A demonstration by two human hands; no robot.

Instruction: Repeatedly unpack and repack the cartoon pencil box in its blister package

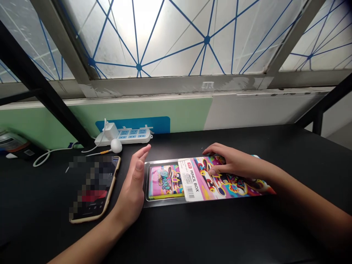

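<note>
The right hand is resting with fingers spread, unclamped, on a pencil box on the table, its clear plastic packaging and label card still on; the open left hand is standing just beside the packaging's left end.

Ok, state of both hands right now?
Left hand: open, empty, beside the pencil box.
Right hand: fingers curled on top of the box, can't tell if it's gripping.
</note>
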